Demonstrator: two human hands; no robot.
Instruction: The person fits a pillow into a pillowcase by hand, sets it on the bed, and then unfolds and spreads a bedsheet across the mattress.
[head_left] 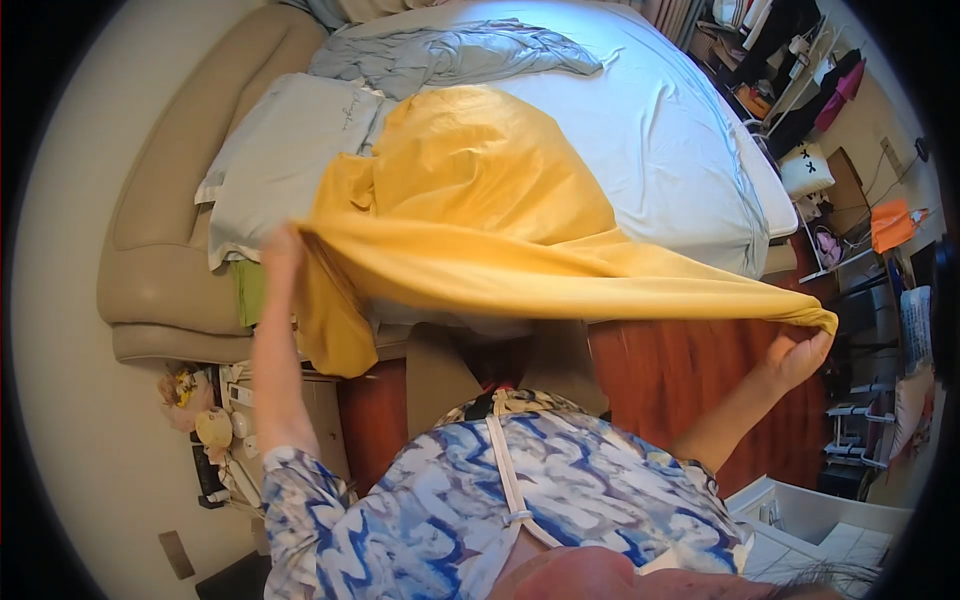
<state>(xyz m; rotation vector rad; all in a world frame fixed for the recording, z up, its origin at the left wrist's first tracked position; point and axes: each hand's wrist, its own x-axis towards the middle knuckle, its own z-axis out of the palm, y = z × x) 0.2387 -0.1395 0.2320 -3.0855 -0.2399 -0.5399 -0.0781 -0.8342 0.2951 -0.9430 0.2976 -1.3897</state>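
Observation:
A large yellow cloth [480, 170] lies bunched on the bed, and its near edge is stretched in a taut band in front of me. My left hand [281, 250], slightly blurred, is closed on the cloth's left corner, beside the pillows. From there a loose fold hangs past the bed's near edge. Out to the right, over the floor, my right hand [800, 354] grips the opposite corner, its fingers wrapped in the fabric. Both arms are spread wide. The cloth covers part of the pale bed sheet [680, 150] and a corner of a grey pillow [290, 140].
A beige padded headboard [160, 190] runs along the left. A crumpled grey-blue blanket [450, 50] lies at the bed's far side. At lower left stands a cluttered nightstand [300, 400]. Shelves with clothes [800, 70] line the right, and a white drawer unit [800, 510] stands at lower right.

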